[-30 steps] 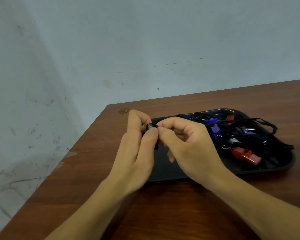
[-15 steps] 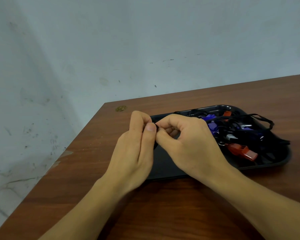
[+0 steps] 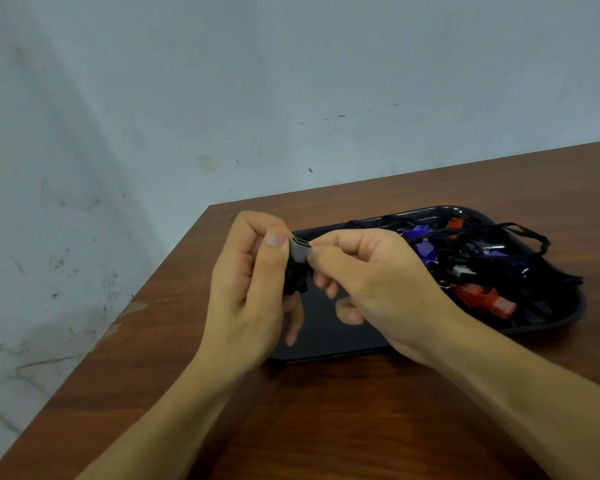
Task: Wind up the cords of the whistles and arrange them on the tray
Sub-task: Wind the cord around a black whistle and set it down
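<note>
Whistles (image 3: 478,268) lie tangled with loose black cords in the right half of a black tray (image 3: 329,341), which sits near the table's (image 3: 326,427) far left corner. We see both hands raised above the tray's bare left half. Our left hand (image 3: 250,292) pinches a grey whistle (image 3: 299,249) with its cord bunched below, thumb curled against it. Our right hand (image 3: 371,282) pinches the same whistle from the other side. We judge the winding nearly finished. If either pinch loosens, the springy cord could uncoil. Setting it near the pile risks snagging a stray loop.
</note>
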`<state>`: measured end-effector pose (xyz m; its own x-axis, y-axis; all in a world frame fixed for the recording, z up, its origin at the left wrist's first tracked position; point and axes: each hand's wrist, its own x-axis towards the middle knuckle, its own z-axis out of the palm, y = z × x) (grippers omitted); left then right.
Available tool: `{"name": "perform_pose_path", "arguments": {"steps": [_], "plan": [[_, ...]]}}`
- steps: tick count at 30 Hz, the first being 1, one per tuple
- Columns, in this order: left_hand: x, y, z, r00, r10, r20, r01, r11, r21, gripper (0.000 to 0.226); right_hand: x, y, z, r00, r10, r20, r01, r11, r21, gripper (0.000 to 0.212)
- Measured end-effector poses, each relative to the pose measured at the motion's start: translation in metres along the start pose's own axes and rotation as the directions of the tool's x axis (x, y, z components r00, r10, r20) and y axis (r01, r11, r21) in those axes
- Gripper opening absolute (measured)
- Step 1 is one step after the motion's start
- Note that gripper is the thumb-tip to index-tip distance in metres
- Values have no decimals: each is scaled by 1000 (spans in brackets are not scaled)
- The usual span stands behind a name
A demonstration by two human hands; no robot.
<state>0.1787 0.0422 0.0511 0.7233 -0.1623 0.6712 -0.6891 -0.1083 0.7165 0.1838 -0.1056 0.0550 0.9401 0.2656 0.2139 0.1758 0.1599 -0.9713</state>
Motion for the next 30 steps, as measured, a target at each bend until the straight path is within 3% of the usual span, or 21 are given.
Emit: {"name": "perform_pose_path", "arguments": {"steps": [3,6,11,15,18,22,30], "plan": [[3,0,3,996,-82,-20,82,996,-29,25,-1,5,4,996,-72,-45,72,997,-2,10],[3,0,7,984,-166,-61,162,984,-71,31,-2,13,5,981,-185,-55,183,983,-31,15],[4,3,10,939,-333,-92,308,928,-210,36,-3,24,5,908,-407,-99,367,886,-284,11],[6,-1,13,878,-433,-204,403,899,-171,36,-3,30,8,890,-446,-89,376,832,-408,18],[8,-1,11,856,-461,-236,445,887,-119,32,-4,30,11,880,-471,-65,409,820,-400,34],[9,1,10,853,-449,-264,440,893,-99,30,-2,32,15,816,-578,-6,482,687,-543,31],[10,4,8,829,-472,-300,465,880,-99,24,1,34,21,822,-569,20,537,763,-361,24]]}}
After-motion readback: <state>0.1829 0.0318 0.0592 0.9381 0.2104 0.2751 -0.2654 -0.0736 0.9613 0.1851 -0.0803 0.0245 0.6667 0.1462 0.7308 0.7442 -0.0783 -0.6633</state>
